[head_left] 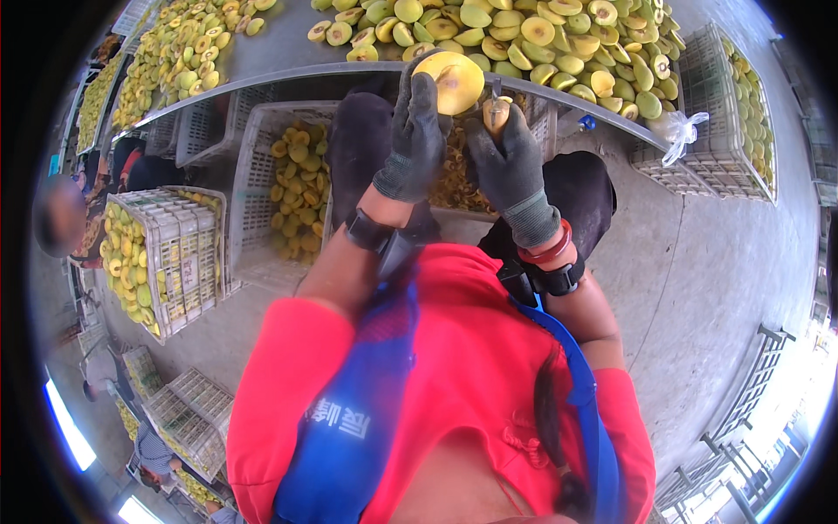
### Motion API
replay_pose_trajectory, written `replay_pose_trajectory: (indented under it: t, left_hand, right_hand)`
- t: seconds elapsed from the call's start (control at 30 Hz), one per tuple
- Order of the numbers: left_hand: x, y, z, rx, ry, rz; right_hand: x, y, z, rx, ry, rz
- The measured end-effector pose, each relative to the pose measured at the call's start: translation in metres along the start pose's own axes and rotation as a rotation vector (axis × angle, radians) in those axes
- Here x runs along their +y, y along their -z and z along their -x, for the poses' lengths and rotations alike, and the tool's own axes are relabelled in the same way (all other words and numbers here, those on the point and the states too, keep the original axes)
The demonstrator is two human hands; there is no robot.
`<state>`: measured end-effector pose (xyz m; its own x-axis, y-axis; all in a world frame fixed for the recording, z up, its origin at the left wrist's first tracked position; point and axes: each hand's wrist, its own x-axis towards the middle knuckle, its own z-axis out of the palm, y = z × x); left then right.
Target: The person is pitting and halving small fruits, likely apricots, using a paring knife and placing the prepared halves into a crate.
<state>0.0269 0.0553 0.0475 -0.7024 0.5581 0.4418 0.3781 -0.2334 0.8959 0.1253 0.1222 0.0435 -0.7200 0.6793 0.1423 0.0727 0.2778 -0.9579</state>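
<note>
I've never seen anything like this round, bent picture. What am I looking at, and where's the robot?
There is no robot here: a person is working with their own two hands, in dark gloves. The picture comes from a wide fisheye camera worn on the head and looking down, so straight edges bend and the person's red top fills the lower middle. The metal table at the top carries heaps of cut, green-yellow fruit. The left hand holds a large yellow fruit piece; the right hand grips what looks like a small wooden-handled tool. On the left, a pale plastic crate holds more fruit.
</note>
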Motion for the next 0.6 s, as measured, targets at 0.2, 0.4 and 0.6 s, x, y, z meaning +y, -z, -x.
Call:
replay_pose_trajectory:
  t: [0.2,0.4,0.6]
  left_hand:
    - [-0.008,0.022,0.006,-0.209,0.335,0.282]
    - [0.015,0.027,-0.005,-0.234,0.386,0.347]
    - [0.02,0.022,0.002,-0.089,0.097,0.058]
  right_hand:
    - [-0.009,0.014,-0.01,0.079,-0.053,-0.342]
    - [0.001,0.016,-0.008,0.148,0.288,0.037]
    - [-0.005,-0.004,0.017,-0.078,-0.058,-0.238]
